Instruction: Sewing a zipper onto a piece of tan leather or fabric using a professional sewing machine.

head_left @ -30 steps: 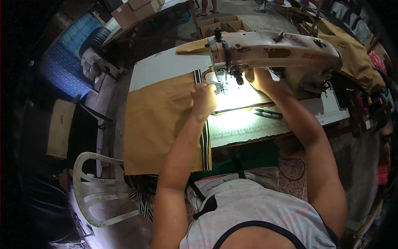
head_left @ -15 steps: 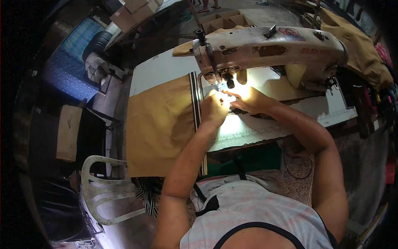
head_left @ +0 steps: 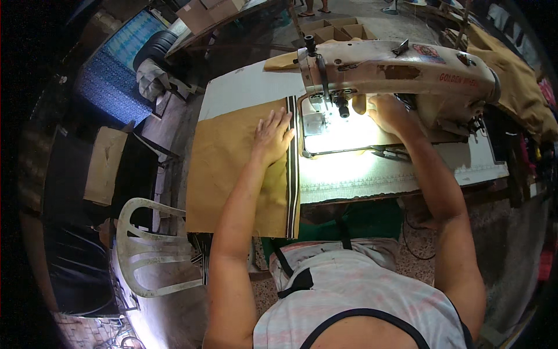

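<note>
My left hand (head_left: 271, 135) lies open, fingers spread, on tan fabric (head_left: 226, 186) near a black-and-white striped strip (head_left: 292, 203) along its right edge. My right hand (head_left: 390, 116) is under the arm of a white sewing machine (head_left: 383, 70), right of the needle area (head_left: 331, 119), with its fingers curled in the glare; what they hold, if anything, I cannot make out. Dark thread snips (head_left: 390, 155) lie below that hand on the white tabletop (head_left: 244, 84).
A plastic chair (head_left: 131, 244) stands at the left, below a flattened carton (head_left: 104, 163). Cardboard boxes (head_left: 343, 32) sit behind the machine. More tan cloth (head_left: 505, 75) is heaped at the right. A person's feet (head_left: 314, 11) show at the top.
My hands were together near the needle half a second ago. Now my left has moved left and spread onto the fabric, and my right has moved right and farther back, under the machine arm.
</note>
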The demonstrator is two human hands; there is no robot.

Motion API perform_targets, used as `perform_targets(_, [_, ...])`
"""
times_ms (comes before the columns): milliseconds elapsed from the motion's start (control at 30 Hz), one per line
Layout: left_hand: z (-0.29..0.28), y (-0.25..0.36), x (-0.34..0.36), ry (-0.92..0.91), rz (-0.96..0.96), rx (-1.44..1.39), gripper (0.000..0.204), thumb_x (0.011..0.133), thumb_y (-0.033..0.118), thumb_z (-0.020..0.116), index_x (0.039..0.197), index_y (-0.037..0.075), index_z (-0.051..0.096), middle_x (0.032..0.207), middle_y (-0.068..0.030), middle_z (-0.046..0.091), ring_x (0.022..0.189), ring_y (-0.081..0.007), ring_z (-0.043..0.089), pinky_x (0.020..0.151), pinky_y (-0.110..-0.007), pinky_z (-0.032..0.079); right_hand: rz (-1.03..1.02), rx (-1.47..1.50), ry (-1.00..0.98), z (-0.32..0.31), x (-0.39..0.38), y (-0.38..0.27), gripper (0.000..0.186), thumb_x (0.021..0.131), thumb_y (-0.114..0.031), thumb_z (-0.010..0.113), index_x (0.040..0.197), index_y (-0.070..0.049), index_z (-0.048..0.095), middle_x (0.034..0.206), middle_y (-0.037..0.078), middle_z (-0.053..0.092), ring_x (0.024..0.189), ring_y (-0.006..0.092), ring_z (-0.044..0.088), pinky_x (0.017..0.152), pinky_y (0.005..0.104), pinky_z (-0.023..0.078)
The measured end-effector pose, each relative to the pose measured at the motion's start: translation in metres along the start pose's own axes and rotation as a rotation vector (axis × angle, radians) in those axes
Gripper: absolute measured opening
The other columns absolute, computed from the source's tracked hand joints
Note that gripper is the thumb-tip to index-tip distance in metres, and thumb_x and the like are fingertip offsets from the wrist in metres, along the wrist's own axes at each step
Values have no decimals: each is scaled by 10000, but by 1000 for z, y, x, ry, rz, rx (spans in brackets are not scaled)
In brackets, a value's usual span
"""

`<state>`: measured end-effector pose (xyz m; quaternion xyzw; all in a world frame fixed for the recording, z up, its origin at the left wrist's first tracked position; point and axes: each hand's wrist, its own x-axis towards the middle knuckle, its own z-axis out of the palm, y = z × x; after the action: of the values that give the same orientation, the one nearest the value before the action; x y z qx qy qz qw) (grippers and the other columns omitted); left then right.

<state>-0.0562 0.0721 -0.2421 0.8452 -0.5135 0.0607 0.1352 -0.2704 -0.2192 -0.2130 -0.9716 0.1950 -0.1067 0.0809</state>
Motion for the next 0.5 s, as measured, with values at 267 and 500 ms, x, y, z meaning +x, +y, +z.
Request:
perform_targets(267, [-4, 90, -63, -27, 60, -47, 563, 1000, 389, 498, 1463, 69, 469, 1557, -133, 383, 1463, -340, 285, 1191, -582, 198, -103, 394, -189, -66, -95, -47, 450, 925, -230, 686, 1290, 21, 608, 1296, 202, 612, 1190, 370, 595, 1008, 427, 476])
perform_targets(500, [-16, 83, -36, -42, 183, -37, 590, 907, 382, 617, 1354, 5, 536, 1501, -181, 434, 1413, -354, 360, 1169, -541, 257, -256, 680, -173, -66, -185, -69, 393, 903, -155, 722, 1251, 3, 633, 1221, 180, 643, 1118, 344, 630, 955, 397, 507])
